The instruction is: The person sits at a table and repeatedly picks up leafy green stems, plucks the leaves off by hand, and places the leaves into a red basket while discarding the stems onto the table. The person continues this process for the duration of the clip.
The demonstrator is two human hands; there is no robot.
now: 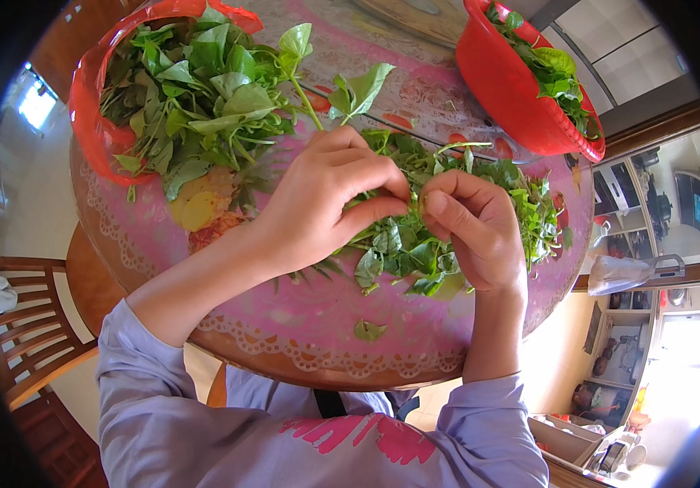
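Observation:
My left hand (331,189) is closed around a leafy green stem (306,100), whose broad leaves stick out beyond its knuckles. Close beside it, my right hand (475,226) pinches a small green piece (422,204) between thumb and forefinger; whether this piece is still joined to the stem, I cannot tell. Under both hands spreads a loose pile of picked leaves and stems (405,250) on the table. To the upper left, a red plastic bag (90,116) lies open with a heap of leafy greens (203,91) spilling from it.
A red plastic basin (496,91) with greens inside stands tilted in view at the upper right. The round table (301,323) has a pink patterned cover with a lace-like border. One loose leaf (370,330) lies near its front edge. A wooden chair (35,329) stands at left.

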